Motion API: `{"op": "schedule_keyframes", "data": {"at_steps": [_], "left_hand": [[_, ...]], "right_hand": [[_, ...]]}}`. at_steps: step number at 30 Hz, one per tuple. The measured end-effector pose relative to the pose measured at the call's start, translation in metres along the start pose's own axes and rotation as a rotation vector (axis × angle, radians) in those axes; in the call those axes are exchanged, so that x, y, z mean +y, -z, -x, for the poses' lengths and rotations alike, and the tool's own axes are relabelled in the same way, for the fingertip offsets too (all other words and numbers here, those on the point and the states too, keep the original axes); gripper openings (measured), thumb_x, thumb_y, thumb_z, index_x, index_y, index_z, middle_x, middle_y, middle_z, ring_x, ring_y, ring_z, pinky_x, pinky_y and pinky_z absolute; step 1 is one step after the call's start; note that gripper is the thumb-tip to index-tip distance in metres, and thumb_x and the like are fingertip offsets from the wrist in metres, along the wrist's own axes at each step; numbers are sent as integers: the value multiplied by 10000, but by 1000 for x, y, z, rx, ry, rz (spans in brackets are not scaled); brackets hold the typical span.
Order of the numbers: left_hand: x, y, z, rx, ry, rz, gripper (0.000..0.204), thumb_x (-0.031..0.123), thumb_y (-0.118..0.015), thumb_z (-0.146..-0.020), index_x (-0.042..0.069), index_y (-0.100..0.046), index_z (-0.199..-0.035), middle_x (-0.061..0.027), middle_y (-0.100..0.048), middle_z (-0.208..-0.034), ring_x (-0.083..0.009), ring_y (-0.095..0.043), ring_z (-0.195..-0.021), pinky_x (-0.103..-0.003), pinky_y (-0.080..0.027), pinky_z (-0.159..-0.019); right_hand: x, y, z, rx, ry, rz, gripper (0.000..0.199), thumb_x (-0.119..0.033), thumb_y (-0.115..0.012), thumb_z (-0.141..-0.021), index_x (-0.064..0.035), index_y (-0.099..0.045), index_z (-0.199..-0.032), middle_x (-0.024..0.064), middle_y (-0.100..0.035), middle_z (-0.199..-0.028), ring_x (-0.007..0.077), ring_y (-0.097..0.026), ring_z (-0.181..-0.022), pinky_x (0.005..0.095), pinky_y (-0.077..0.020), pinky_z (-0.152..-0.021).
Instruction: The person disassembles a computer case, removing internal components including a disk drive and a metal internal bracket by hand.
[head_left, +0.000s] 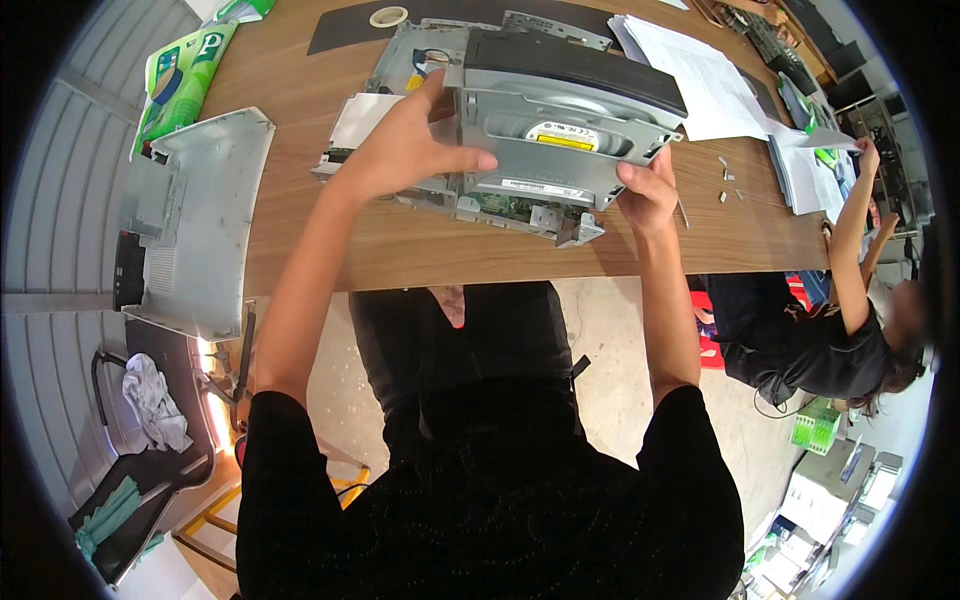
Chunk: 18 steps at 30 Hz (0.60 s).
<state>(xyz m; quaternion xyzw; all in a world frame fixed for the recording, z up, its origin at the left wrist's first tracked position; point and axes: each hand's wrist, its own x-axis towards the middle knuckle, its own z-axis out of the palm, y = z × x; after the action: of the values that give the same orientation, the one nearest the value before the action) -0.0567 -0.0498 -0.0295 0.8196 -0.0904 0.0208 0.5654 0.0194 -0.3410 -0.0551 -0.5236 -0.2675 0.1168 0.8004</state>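
A silvery metal drive cage with an optical drive (545,162) in it is held tilted over the table. A white label with a yellow strip shows on its side. My left hand (412,148) grips its left end, thumb laid along the front face. At the lower right corner my right hand (650,190) is closed on it, thumb in front. Behind and below is the opened computer chassis (395,58), partly hidden by the drive cage. A green circuit board (515,207) shows under the cage's lower edge. I cannot tell whether cage and chassis touch.
A metal case cover (215,215) hangs over the table's left edge. Near it lies a green packet (190,75). At the back is a tape roll (389,17); on the right, papers (690,75) and small loose pieces (724,176). A person (810,325) sits at right.
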Motion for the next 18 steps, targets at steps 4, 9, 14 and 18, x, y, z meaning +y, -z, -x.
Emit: {"op": "schedule_keyframes", "data": {"at_steps": [4, 9, 14, 18], "left_hand": [[-2, 4, -2, -53, 80, -57, 1034, 405, -910, -644, -67, -418, -1421, -242, -555, -1369, -354, -506, -1314, -397, -365, -1128], [-7, 5, -5, -61, -1, -256, 1059, 347, -938, -605, -48, -410, -1434, -200, -588, -1329, -299, -534, -1257, -376, -391, -1097], [-14, 6, -2, -65, 5, -279, 1152, 469, -904, -590, -143, -383, -1416, -324, -474, -1424, -388, -453, -1358, -391, -344, -1143], [-15, 9, -1, -22, 11, -254, 1079, 366, -936, -591, -72, -411, -1426, -219, -548, -1363, -302, -501, -1280, -379, -363, -1118]], "right_hand": [[5, 7, 9, -5, -42, 148, 850, -223, -827, -707, -27, -424, -1429, 104, -564, -1327, 230, -522, -1229, 356, -380, -1063], [8, 14, 27, -30, -162, 244, 815, -238, -840, -738, -20, -436, -1412, 103, -561, -1323, 220, -501, -1237, 374, -381, -1062], [8, 13, 36, -7, -104, 275, 744, -253, -821, -801, -2, -447, -1393, 104, -563, -1315, 214, -501, -1232, 380, -389, -1055], [5, 10, 35, -22, -111, 317, 718, -264, -823, -805, -2, -471, -1373, 108, -573, -1304, 211, -515, -1218, 377, -404, -1038]]}}
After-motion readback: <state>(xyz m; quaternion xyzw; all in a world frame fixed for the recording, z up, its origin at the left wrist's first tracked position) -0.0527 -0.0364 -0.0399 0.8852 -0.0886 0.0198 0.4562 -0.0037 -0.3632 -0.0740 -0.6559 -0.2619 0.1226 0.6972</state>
